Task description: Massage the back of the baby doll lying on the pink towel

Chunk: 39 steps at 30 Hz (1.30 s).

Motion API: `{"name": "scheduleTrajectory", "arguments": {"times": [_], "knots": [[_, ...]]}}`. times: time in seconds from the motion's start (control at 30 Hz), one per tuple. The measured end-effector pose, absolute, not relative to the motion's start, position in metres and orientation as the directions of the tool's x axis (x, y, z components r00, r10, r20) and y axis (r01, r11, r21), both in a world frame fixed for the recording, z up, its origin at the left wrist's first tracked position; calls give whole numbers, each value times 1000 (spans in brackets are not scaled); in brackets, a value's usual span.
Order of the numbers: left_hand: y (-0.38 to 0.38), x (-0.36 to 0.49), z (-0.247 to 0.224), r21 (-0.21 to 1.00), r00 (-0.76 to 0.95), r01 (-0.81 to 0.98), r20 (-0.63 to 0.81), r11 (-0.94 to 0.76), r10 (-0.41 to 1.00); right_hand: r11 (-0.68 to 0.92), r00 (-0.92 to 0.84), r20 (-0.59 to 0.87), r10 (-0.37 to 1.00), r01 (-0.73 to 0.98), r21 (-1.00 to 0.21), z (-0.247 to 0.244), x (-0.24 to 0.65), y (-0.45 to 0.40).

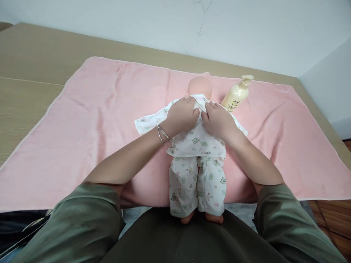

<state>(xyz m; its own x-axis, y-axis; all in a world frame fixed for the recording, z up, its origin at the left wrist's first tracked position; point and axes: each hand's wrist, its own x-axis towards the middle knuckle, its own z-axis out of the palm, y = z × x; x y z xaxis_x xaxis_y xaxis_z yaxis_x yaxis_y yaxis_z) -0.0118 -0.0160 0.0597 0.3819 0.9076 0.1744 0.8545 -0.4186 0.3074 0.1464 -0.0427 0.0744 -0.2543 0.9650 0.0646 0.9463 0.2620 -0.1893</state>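
A baby doll (199, 87) lies stretched out with its head away from me and its feet at my front. No face shows on its smooth head. It wears a loose white shirt (199, 140) and matching trousers (183, 182), both printed with small green and pink animals. My left hand (182, 114) is closed on the shirt's upper left part by the neck, fingers bent over the cloth. Opposite it, my right hand (218, 120) holds the upper right part the same way. Cloth is creased between the two hands. Their fingertips are partly hidden in the fabric.
A pink blanket (131, 87) with some wrinkles covers much of the wooden table (41, 47). On it, right of the doll's head, is a cream pump bottle (236, 95), close to my right hand. A pale wall (137, 25) rises behind the table.
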Motion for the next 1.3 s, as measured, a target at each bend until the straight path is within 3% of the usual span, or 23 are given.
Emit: {"name": "scheduleTrajectory", "arguments": {"times": [0.3, 0.63, 0.93, 1.13, 1.3], "knots": [[-46, -4, 54, 247, 408, 841, 294, -481, 864, 204, -204, 39, 978, 913, -353, 67, 160, -14], [-7, -13, 49, 308, 398, 834, 238, -458, 886, 232, -237, 17, 971, 929, -290, 75, 147, -41], [-39, -1, 37, 318, 387, 810, 340, -492, 857, 166, -188, -15, 982, 898, -407, 62, 166, -2], [-24, -6, 37, 307, 415, 793, 361, -527, 835, 139, -151, -11, 989, 938, -317, 68, 152, -19], [-4, -5, 30, 340, 320, 843, 306, -417, 897, 133, -155, -61, 986, 955, -266, 76, 135, -41]]}}
